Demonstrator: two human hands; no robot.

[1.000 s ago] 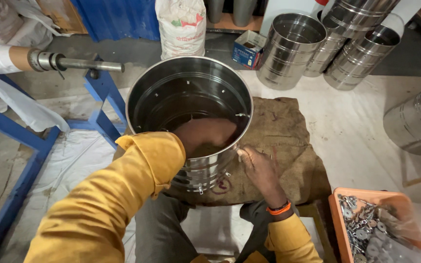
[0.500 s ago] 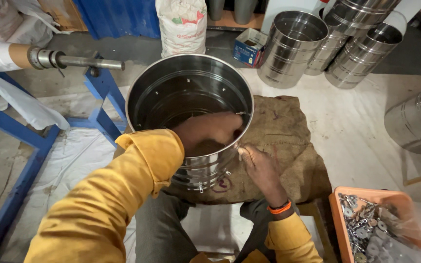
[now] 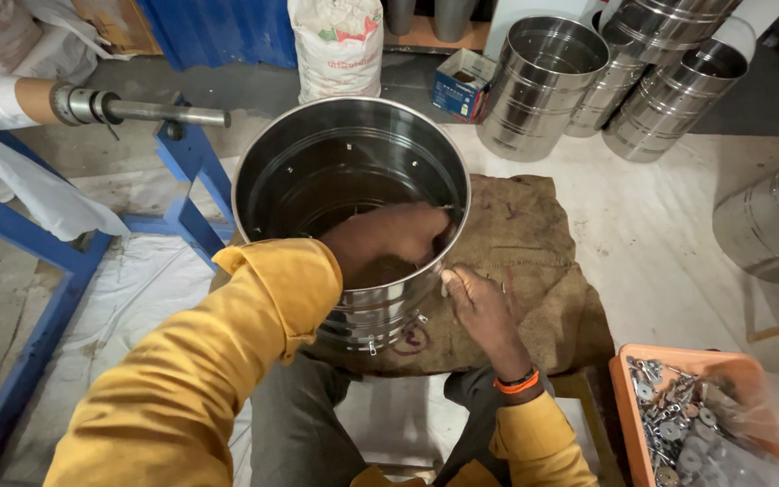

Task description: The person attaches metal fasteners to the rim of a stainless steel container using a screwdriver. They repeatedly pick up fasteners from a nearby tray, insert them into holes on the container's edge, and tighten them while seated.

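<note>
A large shiny steel drum point(image 3: 259, 158) stands upright on a brown burlap sack point(image 3: 543, 243) in front of me. My left hand point(image 3: 389, 236), in a yellow sleeve, reaches down inside the drum, its fingers curled against the inner wall on the right, just under the rim. My right hand point(image 3: 480, 302), with an orange wristband, is outside the drum. Its fingertips are bunched against the outer wall opposite the left hand. Whether either hand pinches a small part is hidden.
An orange tray point(image 3: 628, 410) of metal washers and fasteners sits at the lower right. Several more steel drums point(image 3: 538, 86) lie at the back right, and another point(image 3: 773, 225) at the right edge. A blue metal frame point(image 3: 187, 162) with a steel shaft point(image 3: 164, 113) is on the left, a white sack point(image 3: 335, 45) behind.
My left hand has moved inside the drum from low near the middle up to the right wall by the rim. My right hand has shifted slightly up against the outer wall.
</note>
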